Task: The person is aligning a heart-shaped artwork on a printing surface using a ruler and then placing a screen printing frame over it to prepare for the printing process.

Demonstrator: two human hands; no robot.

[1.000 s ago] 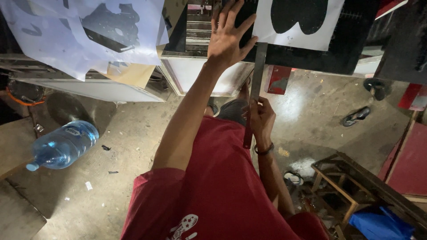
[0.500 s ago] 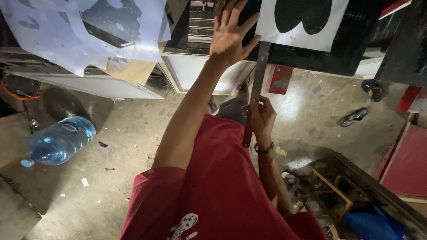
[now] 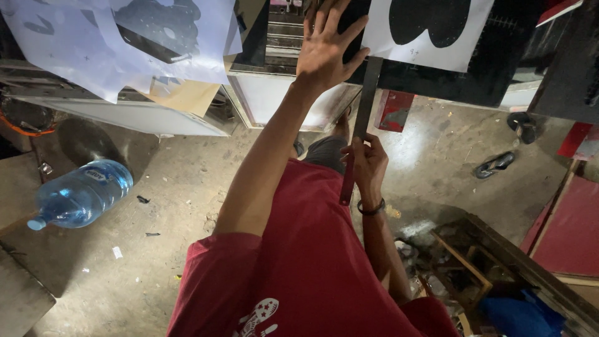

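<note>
My left hand (image 3: 326, 51) is stretched out flat, fingers spread, pressing against the edge of a dark frame (image 3: 499, 68). A white sheet with a black shape (image 3: 430, 31) lies on that frame. My right hand (image 3: 368, 165) is closed around a long dark metal bar (image 3: 366, 100) that runs from the frame toward me and ends in a reddish grip below my fist. A dark band sits on my right wrist. My red shirt (image 3: 312, 268) fills the lower middle of the view.
A large blue water bottle (image 3: 81, 193) lies on the dusty concrete floor at left. White printed sheets (image 3: 125, 37) hang over a pale table at upper left. A sandal (image 3: 496, 163), a wooden frame (image 3: 474, 262) and a red panel (image 3: 571, 237) are at right.
Both hands keep their hold and place. Only the view has shifted slightly.
</note>
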